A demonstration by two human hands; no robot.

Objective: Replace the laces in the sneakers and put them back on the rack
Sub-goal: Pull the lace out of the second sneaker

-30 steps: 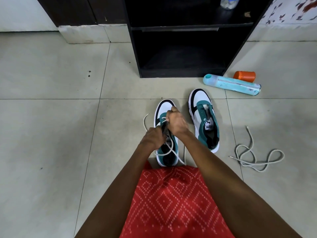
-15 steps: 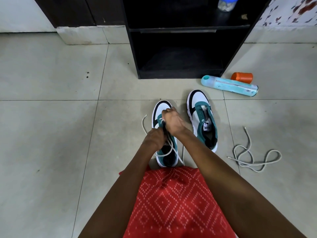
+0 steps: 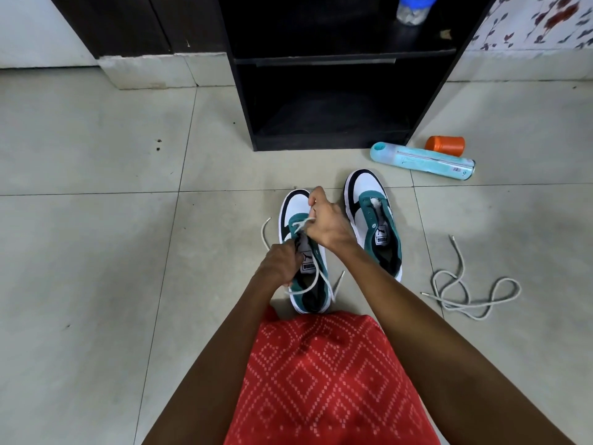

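1. Sneaker under work: a white sneaker with teal and black panels (image 3: 294, 205) stands on the pale tiled floor (image 3: 96, 252). It is straight ahead of the person's knees and beneath both hands.
2. Axis: its long axis runs away from the person. The heel is nearest, and the toe points toward the black open-fronted rack (image 3: 330, 144), canted slightly left.
3. Left hand (image 3: 280, 264): fingers curled, gripping the off-white lace (image 3: 301, 224) over the tongue, on the heel side.
4. Right hand (image 3: 327, 224): closed in a pinch on the same lace, above the eyelets. It is the hand nearer the toe.
5. Lace: one strand runs between the hands and a loop falls across the heel opening. The free ends lie on the floor on either side.
6. Matching second sneaker (image 3: 373, 220): just to the right and roughly parallel, toe also toward the rack, with no lace visible in it. A loose pale lace (image 3: 462, 268) lies on the floor well apart to the right.
7. Judgement: lacing appears to be at the toe-end eyelets, so further threading should progress heel-ward along the axis. The rack's lower shelf lies beyond the toes, so the return calls for a forward push without turning.
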